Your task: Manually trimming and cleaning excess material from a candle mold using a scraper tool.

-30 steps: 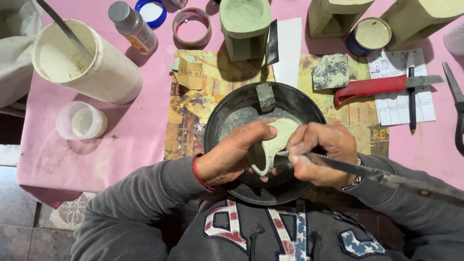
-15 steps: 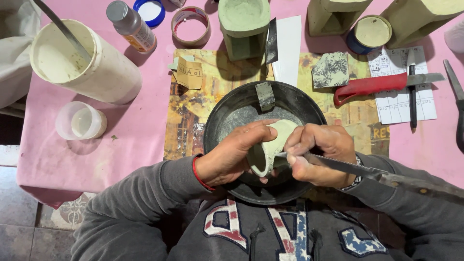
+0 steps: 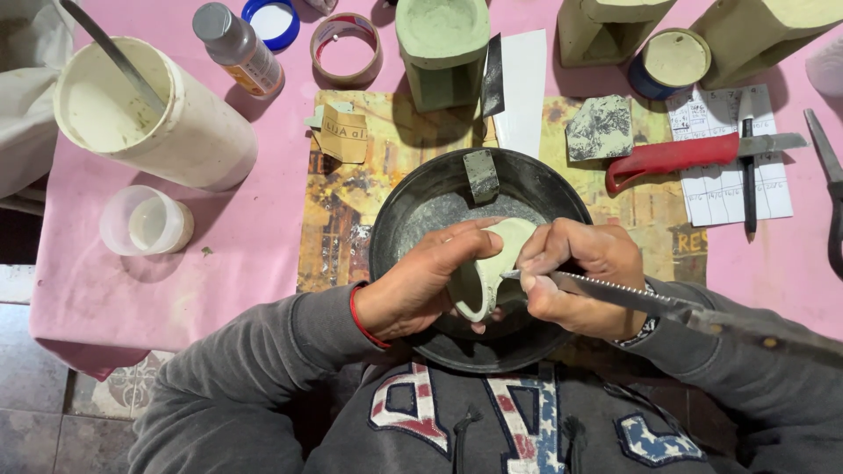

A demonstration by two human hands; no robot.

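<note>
We've got the pale green clay cup cradled over the dark pan, our left hand wrapped round it, our right hand pinching the serrated knife against its rim. Best keep strokes light and the cup low, so shavings drop into the pan, not onto the pink tabletop.

Free room: bare pink tablecloth between the small clear plastic cup and the printed placemat; open strip along the near left table edge.

Obstacles, left: tall white plastic tub with a metal rod leaning in it; grey-capped bottle.

Obstacles, centre: round black metal pan, both hands over it; green block mould behind.

Obstacles, right: red-handled knife across a paper sheet; grey stone chunk.
</note>
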